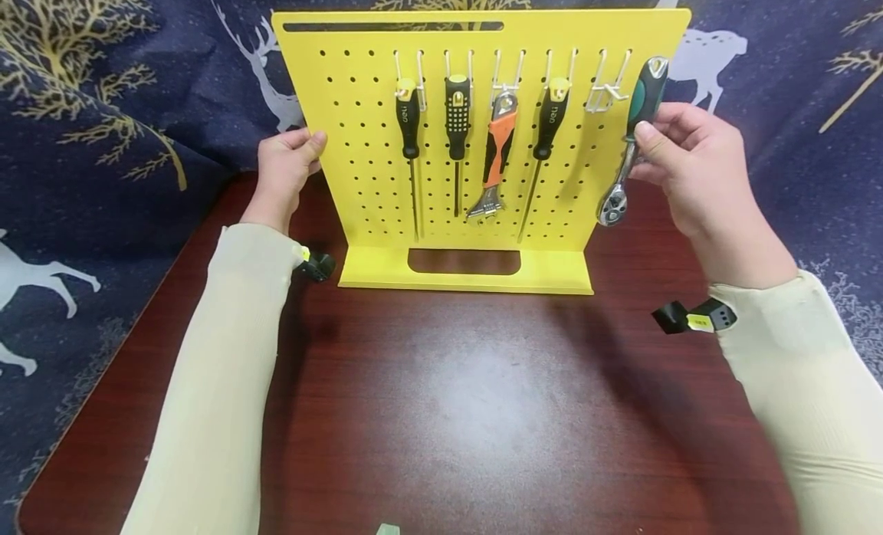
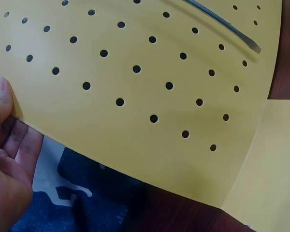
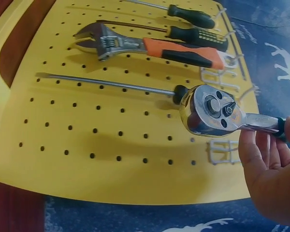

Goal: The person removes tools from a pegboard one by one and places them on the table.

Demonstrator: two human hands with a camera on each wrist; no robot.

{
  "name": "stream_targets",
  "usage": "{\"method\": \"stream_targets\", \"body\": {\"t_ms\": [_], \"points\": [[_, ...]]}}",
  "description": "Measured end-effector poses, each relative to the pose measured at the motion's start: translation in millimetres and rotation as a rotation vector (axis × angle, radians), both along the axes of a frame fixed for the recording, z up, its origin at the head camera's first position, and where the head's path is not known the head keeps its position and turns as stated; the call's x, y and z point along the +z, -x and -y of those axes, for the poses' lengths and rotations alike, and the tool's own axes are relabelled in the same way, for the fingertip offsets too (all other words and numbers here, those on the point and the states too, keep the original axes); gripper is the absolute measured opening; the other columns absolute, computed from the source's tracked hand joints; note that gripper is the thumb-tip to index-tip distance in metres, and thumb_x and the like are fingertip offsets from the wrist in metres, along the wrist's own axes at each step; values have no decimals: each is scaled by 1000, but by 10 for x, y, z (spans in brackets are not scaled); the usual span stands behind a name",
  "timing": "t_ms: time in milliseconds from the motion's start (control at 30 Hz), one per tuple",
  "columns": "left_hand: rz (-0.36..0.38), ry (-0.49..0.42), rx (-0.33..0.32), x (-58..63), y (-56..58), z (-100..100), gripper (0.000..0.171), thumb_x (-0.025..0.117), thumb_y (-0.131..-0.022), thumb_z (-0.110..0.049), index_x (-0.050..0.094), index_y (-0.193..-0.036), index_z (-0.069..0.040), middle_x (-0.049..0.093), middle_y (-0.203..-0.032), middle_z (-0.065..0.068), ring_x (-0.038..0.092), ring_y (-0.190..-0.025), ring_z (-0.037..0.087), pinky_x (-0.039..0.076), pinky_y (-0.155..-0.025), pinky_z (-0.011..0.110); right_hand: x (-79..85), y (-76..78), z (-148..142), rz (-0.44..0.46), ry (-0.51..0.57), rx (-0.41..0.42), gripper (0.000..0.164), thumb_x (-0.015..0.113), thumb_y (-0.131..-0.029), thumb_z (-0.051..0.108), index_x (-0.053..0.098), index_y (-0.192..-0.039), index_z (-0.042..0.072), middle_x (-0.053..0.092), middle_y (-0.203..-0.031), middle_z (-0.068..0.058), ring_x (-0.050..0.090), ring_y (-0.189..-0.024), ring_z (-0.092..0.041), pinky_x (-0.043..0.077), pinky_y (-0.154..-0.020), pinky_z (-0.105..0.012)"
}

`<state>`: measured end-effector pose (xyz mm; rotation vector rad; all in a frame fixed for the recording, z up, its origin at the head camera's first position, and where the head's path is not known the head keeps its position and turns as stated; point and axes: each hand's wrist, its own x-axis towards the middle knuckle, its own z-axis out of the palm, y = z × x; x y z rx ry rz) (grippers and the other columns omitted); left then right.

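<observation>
My right hand (image 1: 704, 175) grips a ratchet wrench (image 1: 645, 98) by its green-and-black handle, in front of the right edge of a yellow pegboard (image 1: 386, 213). In the right wrist view the wrench's round chrome head (image 3: 212, 110) points toward the board, close to a screwdriver. Just left of the wrench is a white hook (image 1: 607, 94) that bears no tool. At the board's left edge my left hand (image 1: 286, 167) pinches the sheet, thumb in front and fingers behind, as the left wrist view shows.
On the board's other hooks hang several tools: an adjustable wrench (image 1: 500, 148) with an orange-and-black handle, and screwdrivers such as the left one (image 1: 408, 125). The board stands on a dark red table (image 1: 441, 397). Behind hangs a blue cloth (image 1: 186, 83) with deer and trees.
</observation>
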<state>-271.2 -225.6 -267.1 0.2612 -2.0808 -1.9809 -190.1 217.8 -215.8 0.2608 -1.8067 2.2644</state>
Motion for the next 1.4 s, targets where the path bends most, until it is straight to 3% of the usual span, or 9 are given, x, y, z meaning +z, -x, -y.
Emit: {"method": "stream_targets", "body": {"t_ms": [200, 300, 767, 967, 1133, 1400], "points": [[1, 11, -1, 10, 3, -3, 17, 74, -94, -19, 76, -79, -27, 60, -75, -15, 53, -78, 2, 51, -76, 17, 43, -32, -78, 0, 109, 21, 7, 72, -91, -5, 73, -96, 0, 74, -84, -6, 69, -75, -14, 60, -57, -26], [7, 11, -3, 13, 4, -1, 15, 74, -94, -19, 77, -82, -26, 60, -78, -15, 54, -79, 2, 51, -77, 18, 33, -60, -121, 23, 114, -13, 7, 73, -91, -4, 72, -94, 2, 72, -82, -3, 67, -74, -13, 59, -56, -25], [15, 15, -16, -4, 15, -37, 9, 73, -95, -19, 78, -89, -24, 61, -81, -15, 55, -81, 1, 53, -84, 20, -323, -152, -387, 132, 199, 8, 10, 67, -95, -4, 74, -92, 2, 71, -77, -5, 69, -65, -13, 59, -56, -23], [28, 27, -6, 7, 19, -53, 6, 73, -95, -19, 78, -95, -22, 60, -85, -15, 54, -83, 2, 52, -89, 23, -511, -133, -497, 203, 146, -7, 11, 66, -97, 1, 74, -91, 7, 72, -77, -1, 70, -65, -10, 59, -55, -23], [18, 29, -8, 6, 22, -64, 10, 73, -95, -19, 78, -89, -24, 59, -81, -15, 52, -79, 2, 52, -84, 20, -690, -116, -577, 296, 60, -29, 16, 65, -99, 7, 75, -90, 14, 72, -76, 3, 67, -66, -7, 58, -55, -21], [2, 36, -6, 0, 40, -80, 16, 72, -96, -19, 76, -81, -26, 57, -77, -13, 50, -72, 3, 50, -78, 18, -941, -49, -660, 404, 34, 20, 22, 61, -102, 9, 74, -87, 18, 73, -74, 3, 67, -65, -6, 58, -55, -22]]}}
